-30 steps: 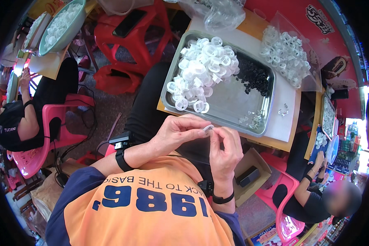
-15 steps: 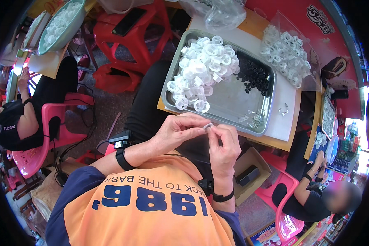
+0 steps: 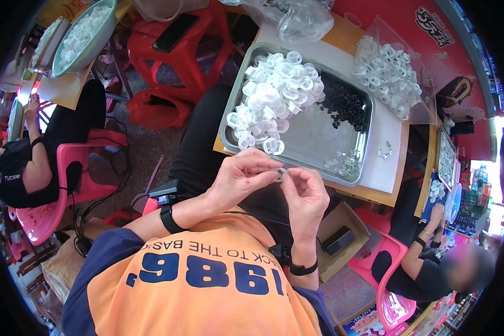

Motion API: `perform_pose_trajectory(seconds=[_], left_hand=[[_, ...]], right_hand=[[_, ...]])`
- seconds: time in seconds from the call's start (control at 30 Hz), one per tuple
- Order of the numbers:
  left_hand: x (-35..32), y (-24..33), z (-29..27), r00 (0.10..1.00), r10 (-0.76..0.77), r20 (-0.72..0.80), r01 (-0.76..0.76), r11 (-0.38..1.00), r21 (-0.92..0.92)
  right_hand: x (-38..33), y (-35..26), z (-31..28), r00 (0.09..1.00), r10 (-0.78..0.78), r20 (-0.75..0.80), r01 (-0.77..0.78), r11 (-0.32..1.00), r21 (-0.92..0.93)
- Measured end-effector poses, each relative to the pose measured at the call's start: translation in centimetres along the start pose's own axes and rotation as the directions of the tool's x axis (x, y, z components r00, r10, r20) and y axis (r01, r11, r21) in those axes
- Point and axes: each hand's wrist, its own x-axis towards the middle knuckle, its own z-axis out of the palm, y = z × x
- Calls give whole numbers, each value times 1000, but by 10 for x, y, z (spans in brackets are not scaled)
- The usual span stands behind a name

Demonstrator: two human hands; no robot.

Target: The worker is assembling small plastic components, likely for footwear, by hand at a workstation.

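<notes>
One small pale part (image 3: 280,176) just short of the near rim of a metal tray (image 3: 313,137) — left hand (image 3: 238,176) in a closed thumb-and-finger pinch on it, right hand (image 3: 307,193) likewise closed at its edge. Step in hand, by appearance: fine two-handed handling of a single piece; for the next move, presumably steady fingertip control. In the tray: white plastic rings (image 3: 271,95), black pieces (image 3: 346,107), clear pieces (image 3: 348,163).

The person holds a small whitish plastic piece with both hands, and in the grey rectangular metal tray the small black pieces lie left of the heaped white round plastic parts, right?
Not quite: the head view shows the small black pieces right of the heaped white round parts in the grey metal tray. The left hand and right hand do hold the small whitish piece.
</notes>
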Motion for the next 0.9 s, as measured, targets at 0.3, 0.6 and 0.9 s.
perform_pose_trajectory(seconds=[0.3, 0.6, 0.9], left_hand=[[-1, 8, 2, 923, 385, 7, -326, 773, 544], [-2, 8, 3, 873, 485, 47, -414, 688, 596], [4, 3, 4, 788, 614, 44, -522, 629, 577]], right_hand=[[0, -10, 2, 984, -179, 22, 179, 958, -226], [-2, -11, 3, 924, -380, 54, 374, 862, -342], [-1, -10, 12, 905, -424, -15, 403, 871, -281]])
